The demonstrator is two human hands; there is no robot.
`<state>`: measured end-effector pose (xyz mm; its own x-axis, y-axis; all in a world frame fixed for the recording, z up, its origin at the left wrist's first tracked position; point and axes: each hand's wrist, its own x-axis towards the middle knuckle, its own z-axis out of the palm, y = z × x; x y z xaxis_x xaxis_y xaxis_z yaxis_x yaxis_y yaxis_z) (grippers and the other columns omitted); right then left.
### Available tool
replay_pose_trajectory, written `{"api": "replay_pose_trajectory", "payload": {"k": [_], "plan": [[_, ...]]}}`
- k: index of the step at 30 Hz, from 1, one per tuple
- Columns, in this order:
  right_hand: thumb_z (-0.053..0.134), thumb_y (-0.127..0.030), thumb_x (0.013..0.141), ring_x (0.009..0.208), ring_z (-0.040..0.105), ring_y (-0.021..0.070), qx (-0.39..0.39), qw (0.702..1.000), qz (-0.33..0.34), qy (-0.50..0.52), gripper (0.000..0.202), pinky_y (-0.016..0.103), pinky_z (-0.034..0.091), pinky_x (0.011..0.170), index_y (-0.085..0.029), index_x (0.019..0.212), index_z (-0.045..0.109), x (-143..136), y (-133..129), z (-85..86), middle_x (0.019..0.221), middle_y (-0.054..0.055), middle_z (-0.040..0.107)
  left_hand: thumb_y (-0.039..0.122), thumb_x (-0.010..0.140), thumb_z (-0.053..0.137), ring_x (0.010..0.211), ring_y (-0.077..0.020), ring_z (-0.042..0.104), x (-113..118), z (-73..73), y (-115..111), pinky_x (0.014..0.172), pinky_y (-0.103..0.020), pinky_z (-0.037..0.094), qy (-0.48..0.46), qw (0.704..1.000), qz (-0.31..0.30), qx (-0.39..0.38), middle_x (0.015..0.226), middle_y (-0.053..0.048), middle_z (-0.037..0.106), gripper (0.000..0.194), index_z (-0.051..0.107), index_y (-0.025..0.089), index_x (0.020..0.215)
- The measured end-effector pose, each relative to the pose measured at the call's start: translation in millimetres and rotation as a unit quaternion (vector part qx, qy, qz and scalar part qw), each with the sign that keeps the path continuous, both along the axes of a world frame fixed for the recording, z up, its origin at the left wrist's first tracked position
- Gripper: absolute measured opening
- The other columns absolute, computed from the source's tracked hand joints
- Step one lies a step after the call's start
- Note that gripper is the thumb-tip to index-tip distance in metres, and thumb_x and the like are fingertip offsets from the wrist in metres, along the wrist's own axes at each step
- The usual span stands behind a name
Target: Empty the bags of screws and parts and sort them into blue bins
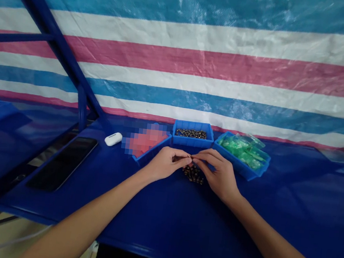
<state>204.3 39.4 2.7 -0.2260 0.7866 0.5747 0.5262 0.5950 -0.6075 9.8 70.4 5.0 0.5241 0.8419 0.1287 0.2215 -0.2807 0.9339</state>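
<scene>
My left hand (168, 161) and my right hand (218, 171) meet fingertip to fingertip over the table. Each is closed in a pinch, and whatever sits between the fingertips is too small to make out. Just below them lies a loose pile of small dark, brassy metal pieces (194, 175), partly hidden by the fingers. Behind the hands stands a blue bin (192, 141) holding more small metal pieces (191, 133). To the right, another blue bin (249, 173) is heaped with green items in clear plastic (241, 149).
Left of my hands, a third blue bin (154, 148) holds pinkish-red contents, blurred out. A white earbud case (113, 139) and a black phone (62, 164) lie farther left on the blue table (161, 223). A blue metal frame (64, 65) and a striped tarp (213, 63) rise behind.
</scene>
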Motion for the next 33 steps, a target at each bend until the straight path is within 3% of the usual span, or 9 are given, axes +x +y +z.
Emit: {"api": "replay_pose_trajectory", "payload": {"k": [5,13,17,22,25,30,33], "plan": [[0.053,-0.026,0.094,0.092,0.061,0.0211,0.006,0.999,0.011,-0.033,0.015,0.037,0.052,0.082,-0.024,0.096,0.068,0,-2,1.1,0.095,0.006,0.066,0.031,0.087,0.060,0.081,-0.0172,0.067,-2,4.8,-1,0.074,-0.028,0.051,0.013,1.000,-0.020,-0.009,0.090,-0.006,0.074,0.022,0.072,0.015,0.095],[0.053,-0.026,0.094,0.102,0.059,0.0220,0.001,0.999,0.036,-0.039,0.021,0.037,0.051,0.088,-0.024,0.112,0.063,-2,-2,2.5,0.106,0.008,0.063,0.033,0.092,0.052,0.065,-0.0112,0.060,-2,12.6,-2,0.062,-0.023,0.045,0.007,1.000,0.000,0.008,0.076,-0.004,0.071,0.032,0.072,0.013,0.079],[0.053,-0.025,0.094,0.101,0.060,0.0215,0.009,0.998,0.032,-0.053,0.018,0.036,0.050,0.088,-0.023,0.108,0.063,-1,-2,1.1,0.104,0.007,0.064,0.036,0.092,0.051,0.063,-0.0108,0.058,0,8.9,-3,0.060,-0.022,0.041,0.028,0.999,0.001,0.033,0.073,-0.002,0.070,0.034,0.071,0.013,0.077],[0.050,-0.025,0.095,0.093,0.063,0.0202,-0.010,0.996,0.044,-0.075,0.020,0.034,0.052,0.082,-0.024,0.109,0.065,-1,-7,0.6,0.100,0.006,0.067,0.048,0.097,0.037,0.052,-0.0113,0.054,1,4.6,-4,0.057,-0.023,0.038,0.087,0.988,0.089,0.088,0.055,-0.001,0.061,0.057,0.066,0.013,0.063],[0.050,-0.030,0.096,0.083,0.067,0.0191,-0.004,0.996,0.031,-0.085,0.023,0.032,0.053,0.075,-0.025,0.113,0.065,0,5,10.3,0.098,0.004,0.071,0.048,0.100,0.027,0.054,-0.0129,0.058,1,5.9,-5,0.059,-0.024,0.040,0.092,0.983,0.124,0.098,0.053,-0.001,0.060,0.061,0.066,0.015,0.066],[0.056,-0.032,0.091,0.057,0.064,0.0187,-0.009,0.988,-0.094,-0.121,0.031,0.031,0.050,0.057,-0.022,0.119,0.064,-3,43,41.1,0.070,0.002,0.071,0.046,0.100,0.024,0.057,-0.0141,0.060,1,4.9,-6,0.061,-0.025,0.039,0.165,0.969,0.114,0.146,0.055,-0.001,0.062,0.062,0.063,0.017,0.062],[0.056,-0.032,0.091,0.058,0.065,0.0193,-0.029,0.991,-0.093,-0.090,0.038,0.031,0.051,0.057,-0.024,0.128,0.057,-14,19,54.1,0.070,0.001,0.070,0.045,0.101,0.025,0.061,-0.0158,0.063,1,1.6,-7,0.062,-0.026,0.038,0.213,0.956,0.091,0.181,0.063,-0.003,0.066,0.059,0.063,0.017,0.066]]}}
